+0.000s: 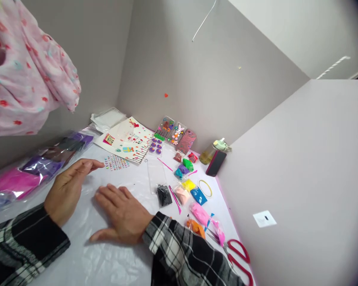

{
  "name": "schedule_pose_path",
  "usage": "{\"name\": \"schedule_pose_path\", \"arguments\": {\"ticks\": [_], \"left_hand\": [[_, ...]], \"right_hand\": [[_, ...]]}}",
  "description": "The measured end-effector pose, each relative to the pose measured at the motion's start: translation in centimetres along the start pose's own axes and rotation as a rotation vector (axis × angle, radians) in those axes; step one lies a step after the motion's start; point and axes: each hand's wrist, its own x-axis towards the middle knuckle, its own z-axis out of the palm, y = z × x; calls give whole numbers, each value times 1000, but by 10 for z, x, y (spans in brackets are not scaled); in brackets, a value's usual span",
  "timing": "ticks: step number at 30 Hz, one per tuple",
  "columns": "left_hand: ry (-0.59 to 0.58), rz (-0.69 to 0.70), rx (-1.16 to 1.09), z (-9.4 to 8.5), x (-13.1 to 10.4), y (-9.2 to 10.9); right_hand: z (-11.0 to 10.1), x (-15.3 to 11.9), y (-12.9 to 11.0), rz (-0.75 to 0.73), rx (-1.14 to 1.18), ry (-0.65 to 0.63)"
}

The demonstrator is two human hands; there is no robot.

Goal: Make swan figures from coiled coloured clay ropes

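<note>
My right hand lies palm down on the white plastic-covered table, its fingers spread and nothing in it. To its left, my left hand is turned on its side, thumb against or close to the index finger; its other fingers are mostly hidden, and whether it holds anything cannot be made out. Its fingertips are beside a sheet of small coloured gems. Right of my right hand are a black clay packet, a peach packet and pink tools.
Red-handled scissors lie at the right edge near an orange packet. A phone leans by a bottle. Decorated cases and a drawn-on sheet stand behind. Plastic bags line the left wall.
</note>
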Motion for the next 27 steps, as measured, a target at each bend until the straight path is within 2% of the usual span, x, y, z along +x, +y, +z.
{"name": "schedule_pose_path", "arguments": {"ticks": [3, 5, 10, 12, 14, 17, 19, 21, 25, 27], "left_hand": [[64, 38, -41, 3, -1, -7], [98, 49, -91, 4, 0, -10], [103, 26, -124, 6, 1, -9], [111, 25, -132, 6, 2, -7], [123, 21, -140, 6, 3, -5], [146, 18, -166, 5, 4, -4], [169, 20, -195, 5, 5, -3], [192, 15, -217, 4, 6, -3], [187, 4, -226, 5, 6, -2], [174, -2, -224, 5, 6, -3]], "right_hand": [[8, -8, -27, -118, -55, 21], [10, -9, -31, -129, -70, 21], [1, 3, 11, 89, -2, -5], [-1, 4, 18, 144, 8, -12], [3, -1, 5, 103, -20, 3], [16, -14, -35, -103, -120, 42], [22, -18, -51, -176, -165, 58], [22, -15, -43, -137, -142, 66], [5, 2, 14, 166, -4, 31], [-1, 4, 25, 228, 39, 6]]}}
